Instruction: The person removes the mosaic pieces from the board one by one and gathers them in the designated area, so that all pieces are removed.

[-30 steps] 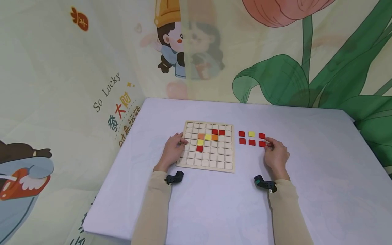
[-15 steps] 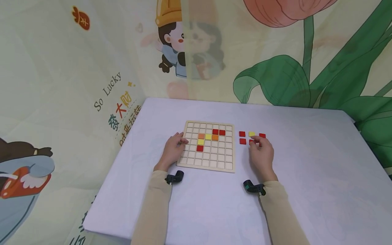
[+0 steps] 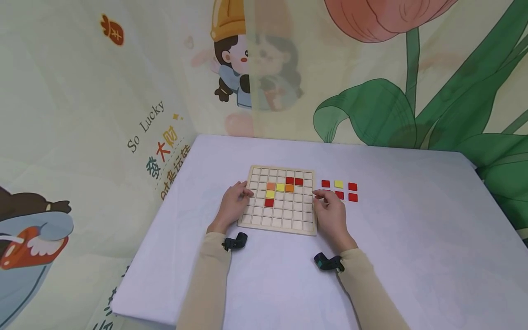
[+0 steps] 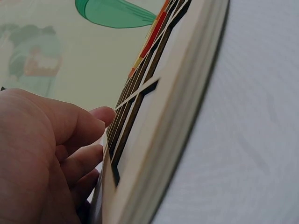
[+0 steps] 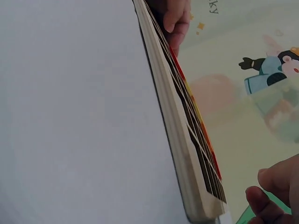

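A square wooden grid board [image 3: 288, 214] lies on the table, with several red, yellow and orange square tiles set in its cells. My left hand [image 3: 232, 205] rests at the board's left edge, its thumb tip over the rim and its fingers loosely bent, as the left wrist view shows [image 4: 56, 149]. By the right edge is my right hand [image 3: 331, 214], with thumb and index finger apart and no tile visible between them. Just beyond it lie loose tiles in two rows: several red tiles [image 3: 352, 197] and a yellow tile [image 3: 338, 184]. The right hand partly covers one red tile.
A white cloth covers the table [image 3: 272, 279]. Behind and to the left stand printed fabric walls [image 3: 280, 119]. Each wrist wears a small black camera, one on the left [image 3: 236, 241] and one on the right [image 3: 328, 262].
My right hand has moved left from the far side of the loose tiles, across them, to the board's right edge. My left hand and the tiles have stayed in place.
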Demonstrator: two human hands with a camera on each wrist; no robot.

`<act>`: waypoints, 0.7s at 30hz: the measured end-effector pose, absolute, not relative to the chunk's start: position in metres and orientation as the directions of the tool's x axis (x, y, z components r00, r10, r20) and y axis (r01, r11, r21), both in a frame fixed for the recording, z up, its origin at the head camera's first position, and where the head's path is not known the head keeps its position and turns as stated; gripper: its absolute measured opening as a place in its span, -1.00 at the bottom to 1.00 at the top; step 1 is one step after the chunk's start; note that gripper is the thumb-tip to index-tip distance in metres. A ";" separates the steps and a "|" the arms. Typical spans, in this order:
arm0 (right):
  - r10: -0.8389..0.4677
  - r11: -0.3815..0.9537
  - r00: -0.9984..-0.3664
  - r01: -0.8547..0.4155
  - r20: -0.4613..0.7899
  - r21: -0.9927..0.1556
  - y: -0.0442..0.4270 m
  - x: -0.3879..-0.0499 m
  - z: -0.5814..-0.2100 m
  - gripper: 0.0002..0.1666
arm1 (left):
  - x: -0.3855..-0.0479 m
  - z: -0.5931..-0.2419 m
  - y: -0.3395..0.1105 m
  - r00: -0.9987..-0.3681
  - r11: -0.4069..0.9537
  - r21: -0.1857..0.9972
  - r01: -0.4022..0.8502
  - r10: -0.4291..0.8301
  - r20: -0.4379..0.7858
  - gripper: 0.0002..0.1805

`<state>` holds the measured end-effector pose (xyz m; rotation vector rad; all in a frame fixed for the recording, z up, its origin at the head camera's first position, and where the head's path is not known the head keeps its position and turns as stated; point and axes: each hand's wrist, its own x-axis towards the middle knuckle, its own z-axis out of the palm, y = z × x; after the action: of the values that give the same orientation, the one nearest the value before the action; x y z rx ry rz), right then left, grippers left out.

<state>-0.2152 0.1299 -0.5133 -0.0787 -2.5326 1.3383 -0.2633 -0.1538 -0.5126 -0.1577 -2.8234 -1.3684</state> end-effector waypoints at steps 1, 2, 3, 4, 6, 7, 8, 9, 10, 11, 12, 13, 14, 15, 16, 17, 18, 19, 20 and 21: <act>0.158 0.567 -0.965 -0.085 0.210 -0.819 0.127 -0.214 -0.513 -0.70 | -0.263 -0.513 -0.154 -0.995 0.615 0.783 0.090 0.090 0.043 -0.81; 0.141 0.566 -0.969 -0.089 0.203 -0.819 0.124 -0.213 -0.513 -0.70 | -0.263 -0.513 -0.154 -0.995 0.616 0.783 0.089 0.090 0.042 -0.82; 0.125 0.566 -0.972 -0.095 0.199 -0.819 0.121 -0.213 -0.513 -0.71 | -0.263 -0.513 -0.154 -0.995 0.615 0.783 0.087 0.089 0.042 -0.82; 0.110 0.566 -0.974 -0.104 0.200 -0.818 0.117 -0.212 -0.513 -0.71 | -0.263 -0.513 -0.154 -0.995 0.614 0.784 0.086 0.087 0.041 -0.82; 0.078 0.572 -0.976 -0.125 0.205 -0.811 0.111 -0.212 -0.513 -0.73 | -0.263 -0.512 -0.154 -0.996 0.614 0.785 0.084 0.086 0.040 -0.82; 0.064 0.574 -0.976 -0.134 0.207 -0.808 0.108 -0.212 -0.513 -0.73 | -0.263 -0.512 -0.154 -0.996 0.614 0.785 0.081 0.083 0.038 -0.82; 0.049 0.577 -0.976 -0.144 0.211 -0.804 0.104 -0.213 -0.513 -0.74 | -0.263 -0.512 -0.154 -0.996 0.615 0.784 0.081 0.083 0.038 -0.82; 0.035 0.576 -0.976 -0.156 0.215 -0.802 0.101 -0.213 -0.513 -0.74 | -0.263 -0.511 -0.154 -0.996 0.615 0.785 0.080 0.082 0.038 -0.82; 0.021 0.578 -0.976 -0.166 0.218 -0.799 0.097 -0.213 -0.513 -0.75 | -0.263 -0.511 -0.154 -0.996 0.614 0.785 0.081 0.082 0.039 -0.81; 0.008 0.580 -0.976 -0.173 0.218 -0.796 0.094 -0.214 -0.513 -0.75 | -0.263 -0.511 -0.154 -0.996 0.615 0.785 0.081 0.081 0.039 -0.81; -0.005 0.582 -0.976 -0.182 0.220 -0.793 0.091 -0.214 -0.513 -0.75 | -0.263 -0.511 -0.154 -0.996 0.615 0.784 0.082 0.082 0.040 -0.81; -0.015 0.584 -0.976 -0.186 0.219 -0.791 0.088 -0.214 -0.513 -0.76 | -0.263 -0.512 -0.154 -0.996 0.615 0.784 0.084 0.083 0.042 -0.81; -0.024 0.583 -0.975 -0.193 0.220 -0.789 0.085 -0.214 -0.513 -0.76 | -0.264 -0.512 -0.153 -0.996 0.614 0.785 0.086 0.084 0.043 -0.81; -0.033 0.586 -0.975 -0.197 0.219 -0.786 0.082 -0.214 -0.514 -0.76 | -0.264 -0.512 -0.153 -0.995 0.612 0.786 0.086 0.085 0.044 -0.81; -0.040 0.589 -0.976 -0.197 0.215 -0.783 0.080 -0.214 -0.515 -0.76 | -0.264 -0.513 -0.153 -0.995 0.611 0.787 0.087 0.086 0.043 -0.81; -0.045 0.591 -0.975 -0.200 0.216 -0.781 0.077 -0.214 -0.516 -0.77 | -0.264 -0.513 -0.153 -0.995 0.608 0.789 0.088 0.088 0.043 -0.82; -0.051 0.593 -0.975 -0.205 0.218 -0.779 0.075 -0.214 -0.517 -0.77 | -0.264 -0.513 -0.153 -0.995 0.605 0.791 0.090 0.090 0.044 -0.82; -0.055 0.594 -0.974 -0.208 0.218 -0.778 0.073 -0.215 -0.517 -0.77 | -0.264 -0.513 -0.153 -0.995 0.603 0.793 0.091 0.092 0.044 -0.82; -0.057 0.595 -0.974 -0.211 0.221 -0.776 0.071 -0.215 -0.518 -0.77 | -0.264 -0.513 -0.153 -0.995 0.602 0.793 0.091 0.094 0.043 -0.82; -0.059 0.597 -0.974 -0.212 0.221 -0.774 0.070 -0.215 -0.519 -0.77 | -0.264 -0.513 -0.153 -0.994 0.601 0.794 0.093 0.096 0.044 -0.82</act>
<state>-0.2154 0.0696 -0.5185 0.2272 -2.6505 1.3187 -0.2643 -0.1532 -0.5131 -0.1658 -2.8139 -1.3945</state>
